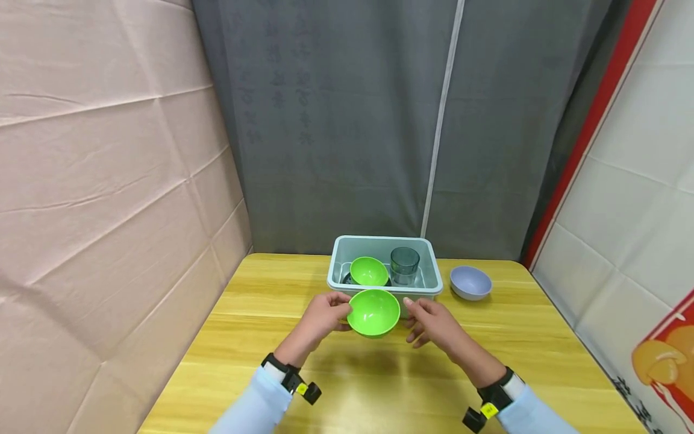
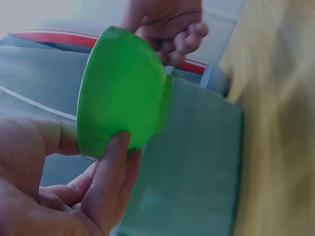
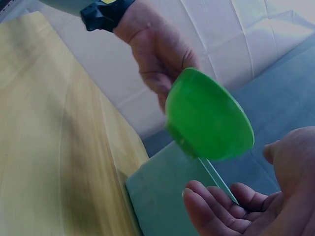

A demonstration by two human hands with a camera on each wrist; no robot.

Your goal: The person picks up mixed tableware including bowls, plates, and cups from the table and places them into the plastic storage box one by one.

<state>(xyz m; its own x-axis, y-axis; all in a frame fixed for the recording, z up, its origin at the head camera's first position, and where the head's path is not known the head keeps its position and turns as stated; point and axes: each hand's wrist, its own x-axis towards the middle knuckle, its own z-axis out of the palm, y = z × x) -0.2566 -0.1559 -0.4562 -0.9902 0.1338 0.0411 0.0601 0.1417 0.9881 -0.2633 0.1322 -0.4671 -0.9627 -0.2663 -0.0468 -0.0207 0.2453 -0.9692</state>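
Observation:
A bright green bowl (image 1: 374, 313) is held up in front of the basin, its inside tilted toward me in the head view. My left hand (image 1: 325, 313) pinches its left side, thumb at the rim and fingers under the outer wall, as the left wrist view shows of the bowl (image 2: 120, 93). On the other side my right hand (image 1: 434, 325) hovers beside the bowl, fingers loosely bent and apart from it in the right wrist view, where the right hand (image 3: 261, 201) has an empty palm. Behind, a second green bowl (image 1: 369, 271) sits inside the pale blue-green basin (image 1: 341, 247).
A clear dark-tinted glass (image 1: 404, 265) stands in the basin, right of the second bowl. To the basin's right a lavender bowl (image 1: 471, 283) rests on the wooden table (image 1: 260, 355). A grey curtain (image 1: 347, 132) hangs behind the table, with pale cloth walls on both sides.

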